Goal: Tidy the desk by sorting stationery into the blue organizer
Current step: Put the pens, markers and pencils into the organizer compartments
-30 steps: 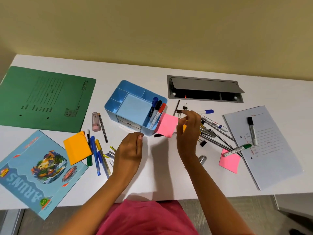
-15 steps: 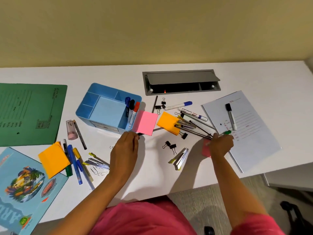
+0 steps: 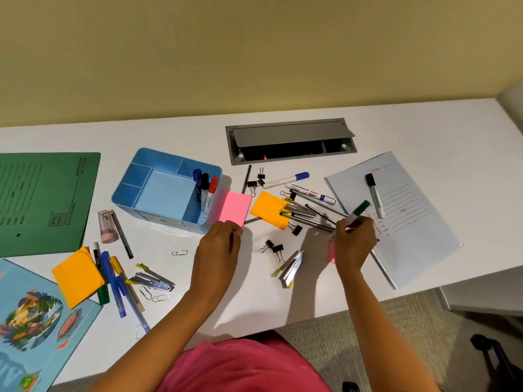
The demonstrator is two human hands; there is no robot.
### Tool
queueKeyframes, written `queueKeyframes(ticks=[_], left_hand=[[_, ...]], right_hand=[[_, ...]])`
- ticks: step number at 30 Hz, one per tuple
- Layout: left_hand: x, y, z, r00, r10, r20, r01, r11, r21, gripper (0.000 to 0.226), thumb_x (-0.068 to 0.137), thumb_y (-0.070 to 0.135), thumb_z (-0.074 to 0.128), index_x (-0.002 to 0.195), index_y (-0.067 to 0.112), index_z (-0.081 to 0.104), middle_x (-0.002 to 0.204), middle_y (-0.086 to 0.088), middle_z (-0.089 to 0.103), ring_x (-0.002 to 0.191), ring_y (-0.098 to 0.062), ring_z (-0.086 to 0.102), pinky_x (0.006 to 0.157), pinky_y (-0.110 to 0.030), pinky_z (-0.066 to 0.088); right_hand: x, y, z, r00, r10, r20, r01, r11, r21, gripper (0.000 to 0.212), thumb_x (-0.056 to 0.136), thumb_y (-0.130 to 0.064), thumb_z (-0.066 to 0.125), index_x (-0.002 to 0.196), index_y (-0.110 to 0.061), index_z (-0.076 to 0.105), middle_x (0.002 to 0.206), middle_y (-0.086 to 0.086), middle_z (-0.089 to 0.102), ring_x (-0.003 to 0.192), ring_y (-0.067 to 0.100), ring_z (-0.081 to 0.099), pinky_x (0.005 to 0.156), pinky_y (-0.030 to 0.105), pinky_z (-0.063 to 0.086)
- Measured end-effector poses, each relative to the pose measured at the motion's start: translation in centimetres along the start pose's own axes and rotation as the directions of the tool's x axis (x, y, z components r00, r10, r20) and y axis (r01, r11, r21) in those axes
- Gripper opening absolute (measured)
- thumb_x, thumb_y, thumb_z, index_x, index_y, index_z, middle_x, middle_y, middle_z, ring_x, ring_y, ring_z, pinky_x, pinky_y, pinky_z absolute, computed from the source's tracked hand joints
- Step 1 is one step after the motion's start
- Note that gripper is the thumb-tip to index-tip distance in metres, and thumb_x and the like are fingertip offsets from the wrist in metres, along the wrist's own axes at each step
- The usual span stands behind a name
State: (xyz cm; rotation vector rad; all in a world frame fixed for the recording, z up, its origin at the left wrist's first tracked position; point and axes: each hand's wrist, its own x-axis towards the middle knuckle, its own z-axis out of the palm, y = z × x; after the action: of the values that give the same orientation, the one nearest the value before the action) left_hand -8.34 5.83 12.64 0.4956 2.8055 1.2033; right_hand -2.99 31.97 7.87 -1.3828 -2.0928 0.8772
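On the white desk by a yellow wall, the right hand gripped a green-capped marker; the left hand curled against pink sticky notes, hold unclear.

White bench; blue organizer; blue, black and red caps on its markers; pink notes; orange notes; green folder; green-capped pen; red ruled lines on the pale sheet; many-coloured picture on the light-blue book; yellow wall; pink shirt.
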Motion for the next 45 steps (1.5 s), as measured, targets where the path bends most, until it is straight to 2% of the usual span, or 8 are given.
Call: queueKeyframes(ticks=[6,10,13,18,23,27,30,45], left_hand=[[0.7,1.8,-0.8,0.999,-0.027,0.047,0.037,0.975,-0.219,0.016,0.09,0.023,0.062,0.106,0.021,0.064,0.092,0.007,0.067,0.073,-0.008,0.062,0.064,-0.021,0.053],[1.1,2.8,-1.8,0.982,-0.126,0.142,0.171,0.913,-0.37,0.026,0.085,0.031,0.067,0.11,0.033,0.059,0.096,0.015,0.065,0.083,-0.002,0.065,0.069,-0.018,0.055],[1.0,2.7,-2.8,0.99,-0.134,0.043,0.14,0.922,-0.361,0.024,0.086,0.022,0.066,0.109,0.029,0.059,0.097,0.014,0.063,0.085,0.012,0.06,0.068,-0.002,0.045],[1.2,0.7,-4.3,0.982,-0.119,-0.144,0.09,0.977,-0.192,0.017,0.09,0.015,0.062,0.107,0.017,0.059,0.103,0.0,0.062,0.088,-0.009,0.061,0.072,-0.001,0.045],[3.7,-0.5,-6.0,0.957,-0.142,-0.254,0.115,0.986,-0.12,0.024,0.09,0.013,0.061,0.112,0.008,0.056,0.112,-0.011,0.055,0.096,-0.024,0.063,0.079,-0.026,0.052],[6.5,-0.8,-6.7,0.95,-0.122,-0.288,0.107,0.992,-0.068,0.019,0.09,0.012,0.061,0.108,0.007,0.058,0.11,-0.011,0.057,0.088,-0.024,0.064,0.069,-0.017,0.041],[8.0,-1.0,-7.4,0.934,-0.101,-0.343,0.092,0.995,-0.044,0.016,0.09,0.007,0.058,0.106,0.007,0.058,0.109,-0.011,0.056,0.086,-0.024,0.063,0.067,-0.018,0.035],[8.9,-3.9,-3.4,0.976,-0.168,-0.138,0.186,0.974,0.132,0.031,0.088,0.013,0.063,0.114,0.003,0.052,0.113,-0.018,0.061,0.097,-0.035,0.061,0.077,-0.037,0.05]], right_hand=[[-6.9,-4.4,-0.1,0.928,-0.327,0.18,0.295,0.937,0.186,0.003,0.096,-0.028,0.051,0.098,-0.028,0.049,0.082,0.001,0.06,0.066,0.015,0.061,0.057,0.031,0.051],[-11.2,-7.6,0.5,0.779,-0.576,0.248,0.535,0.817,0.216,0.016,0.087,-0.008,0.063,0.1,-0.012,0.055,0.086,0.003,0.054,0.068,0.003,0.043,0.063,0.006,0.035],[-13.6,-9.2,1.9,0.643,-0.68,0.353,0.625,0.732,0.271,0.024,0.084,-0.008,0.062,0.107,-0.008,0.056,0.097,0.008,0.055,0.076,0.01,0.049,0.067,0.01,0.039],[-15.3,-11.3,3.6,0.571,-0.726,0.382,0.651,0.685,0.327,0.021,0.093,-0.016,0.05,0.107,-0.005,0.061,0.099,0.008,0.06,0.081,0.014,0.056,0.069,0.015,0.044],[-14.8,-11.6,3.5,0.605,-0.705,0.37,0.633,0.708,0.313,0.023,0.09,-0.012,0.061,0.111,-0.003,0.06,0.104,0.011,0.06,0.08,0.019,0.062,0.073,0.011,0.043],[-13.9,-10.4,2.4,0.693,-0.628,0.353,0.567,0.778,0.271,0.019,0.089,-0.012,0.063,0.108,-0.007,0.06,0.105,0.007,0.059,0.075,0.003,0.052,0.068,0.0,0.037],[-13.4,-8.7,1.6,0.708,-0.64,0.298,0.576,0.768,0.279,0.015,0.088,-0.008,0.065,0.102,-0.008,0.058,0.103,0.005,0.058,0.073,0.002,0.05,0.063,0.013,0.043],[-12.0,-5.8,1.6,0.777,-0.524,0.349,0.487,0.852,0.194,0.017,0.09,-0.013,0.062,0.106,-0.012,0.058,0.099,-0.002,0.055,0.065,0.008,0.052,0.063,0.022,0.045]])
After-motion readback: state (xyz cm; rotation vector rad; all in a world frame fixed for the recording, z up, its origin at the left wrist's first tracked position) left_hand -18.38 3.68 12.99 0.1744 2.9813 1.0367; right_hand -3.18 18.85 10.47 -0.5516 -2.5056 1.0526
